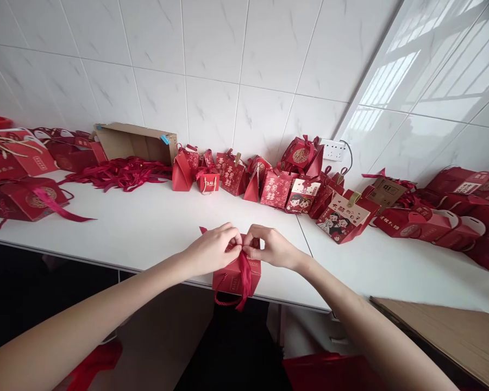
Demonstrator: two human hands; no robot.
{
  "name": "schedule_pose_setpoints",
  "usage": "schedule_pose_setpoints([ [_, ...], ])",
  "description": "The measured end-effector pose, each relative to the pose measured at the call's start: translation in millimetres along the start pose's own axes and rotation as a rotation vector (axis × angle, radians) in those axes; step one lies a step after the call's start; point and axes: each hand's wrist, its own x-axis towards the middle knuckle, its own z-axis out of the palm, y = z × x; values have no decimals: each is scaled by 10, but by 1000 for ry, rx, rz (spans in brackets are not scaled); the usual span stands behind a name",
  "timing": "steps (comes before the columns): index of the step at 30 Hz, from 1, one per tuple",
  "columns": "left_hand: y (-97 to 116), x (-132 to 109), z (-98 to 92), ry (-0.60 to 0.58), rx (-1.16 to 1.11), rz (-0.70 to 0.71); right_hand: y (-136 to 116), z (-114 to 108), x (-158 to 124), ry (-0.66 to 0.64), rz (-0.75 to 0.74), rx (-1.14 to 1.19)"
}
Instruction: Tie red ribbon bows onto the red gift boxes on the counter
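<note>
A small red gift box (pixel 231 278) stands at the near edge of the white table (pixel 146 228). A dark red ribbon (pixel 245 282) hangs down its front and loops below the table edge. My left hand (pixel 212 248) and my right hand (pixel 269 247) meet over the top of the box. Both pinch the ribbon between thumb and fingertips, fingers closed. The knot itself is hidden between my fingertips.
Several red gift boxes (pixel 277 187) line the wall at the back. A pile of loose red ribbons (pixel 120 172) lies before an open cardboard box (pixel 136 142). Red bags (pixel 22 179) lie at left, more boxes (pixel 452 217) at right. A brown cardboard sheet (pixel 452 336) sits near right.
</note>
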Motion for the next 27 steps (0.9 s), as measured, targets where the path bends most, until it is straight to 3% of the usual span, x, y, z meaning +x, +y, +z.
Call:
schedule_pose_setpoints([
  [8, -1, -60, 54, 104, -117, 17, -36, 41, 1, 50, -3, -30],
  [13, -22, -53, 55, 85, -168, -27, 27, 100, -30, 126, 30, 173],
  [19, -2, -16, 11, -6, -3, -10, 107, 126, -65, 172, 0, 251],
  [25, 0, -49, 81, 173, -16, -37, 52, 74, -38, 159, 20, 147],
  [27, -5, -50, 104, 182, -14, -55, 19, 88, -19, 159, 11, 105],
])
